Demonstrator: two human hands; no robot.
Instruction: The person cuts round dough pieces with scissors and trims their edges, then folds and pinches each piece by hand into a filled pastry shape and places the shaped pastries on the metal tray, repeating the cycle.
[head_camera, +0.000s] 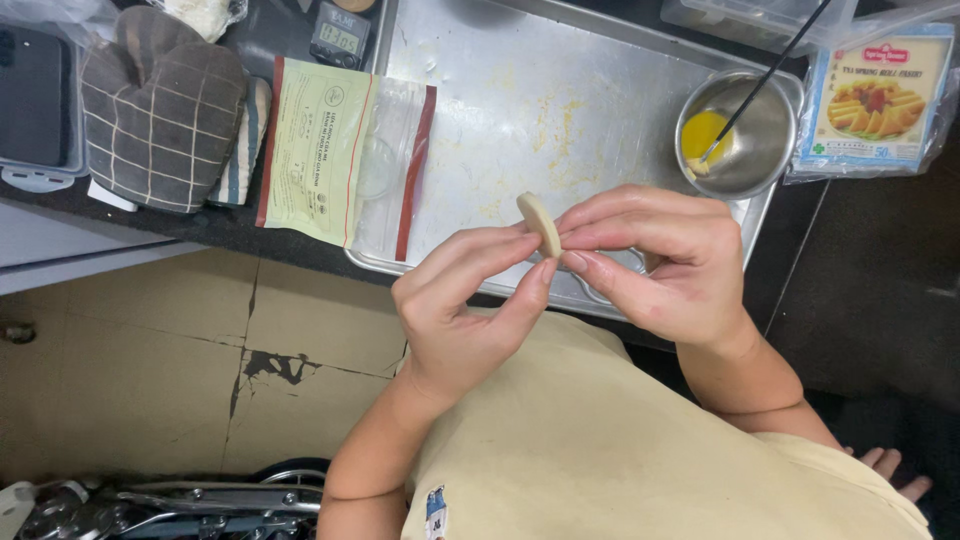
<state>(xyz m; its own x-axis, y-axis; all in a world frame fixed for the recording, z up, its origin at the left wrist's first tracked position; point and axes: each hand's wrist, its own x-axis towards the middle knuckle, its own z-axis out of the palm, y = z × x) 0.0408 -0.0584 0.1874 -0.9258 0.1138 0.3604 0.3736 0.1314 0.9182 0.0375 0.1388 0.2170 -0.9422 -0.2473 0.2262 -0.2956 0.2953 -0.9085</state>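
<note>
Nearest the camera, the left hand (455, 310) and right hand (655, 265) meet above the near edge of a steel tray (520, 110). The fingers of both are clamped together on a small pale dough disc (538, 223), held on edge in the air between them. Such a thin pinch looks risky: uneven pressure could tear or crease the disc, or let it slip to the floor. Far right, a metal bowl of beaten egg (740, 135) with a leaning brush sits at the tray's corner; a stray elbow could tip it.
</note>
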